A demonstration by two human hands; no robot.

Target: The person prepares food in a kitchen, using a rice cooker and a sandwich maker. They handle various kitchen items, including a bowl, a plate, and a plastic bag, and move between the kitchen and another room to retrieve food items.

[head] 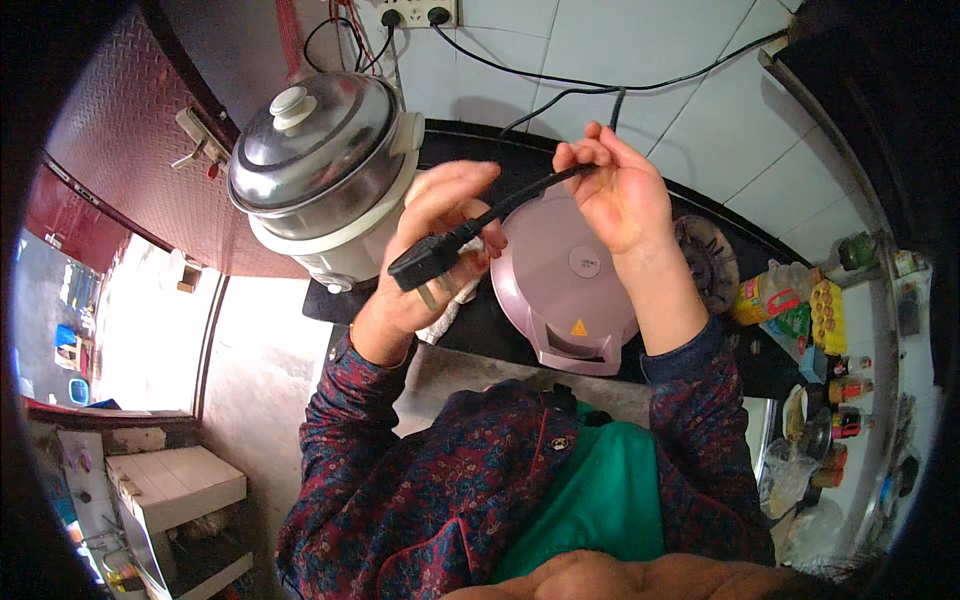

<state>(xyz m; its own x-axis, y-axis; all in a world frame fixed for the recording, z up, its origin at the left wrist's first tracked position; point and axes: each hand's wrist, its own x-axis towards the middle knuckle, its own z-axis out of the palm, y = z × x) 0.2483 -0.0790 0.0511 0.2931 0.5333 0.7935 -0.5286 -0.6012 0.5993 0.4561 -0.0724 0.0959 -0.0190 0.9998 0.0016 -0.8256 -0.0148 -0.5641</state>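
Observation:
A black power plug with metal prongs [424, 262] lies against the palm of my left hand [431, 255], whose thumb and fingers curl round it and its cord. From there the black cord [532, 191] runs up to my right hand [619, 187], where the fingers hold it. Under and between my hands a round pink electric griddle [562, 277], lid down, stands on the black counter. To the left is a steel pot with a domed lid [319, 142] on a white electric cooker base [337, 255]. A whitish cloth [439, 322] lies partly hidden behind my left hand.
A power strip [416, 11] with two black plugs in it is on the tiled wall, and cords trail along the tiles. Right of the griddle are a dark round ribbed item [705, 262], an oil bottle [765, 296] and a yellow egg tray [828, 315]. A red door [142, 112] stands at left.

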